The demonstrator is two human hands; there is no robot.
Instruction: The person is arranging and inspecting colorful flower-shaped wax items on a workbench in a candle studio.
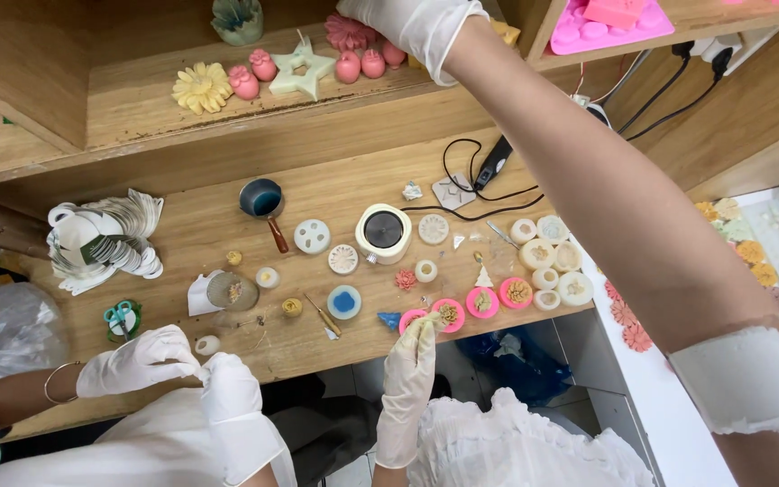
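My right hand (412,25), in a white glove, reaches up to the wooden shelf (137,108). It rests among a dark pink flower piece (346,32) and small pink figures (360,64). The frame's top edge cuts off its fingers, hiding whether they hold anything. My left hand (410,370), also gloved, comes up from the bottom. Its fingertips pinch a small pink round mould (410,317) at the table's front edge, beside a matching mould with a tan flower (449,314).
Another person's two gloved hands (173,374) work at the lower left near a small white disc (207,344). On the wooden table (191,225) are a white pot with a dark middle (383,232), a blue ladle (262,200), white moulds (547,261), a paper stack (105,239), scissors (121,317) and black cables (480,185).
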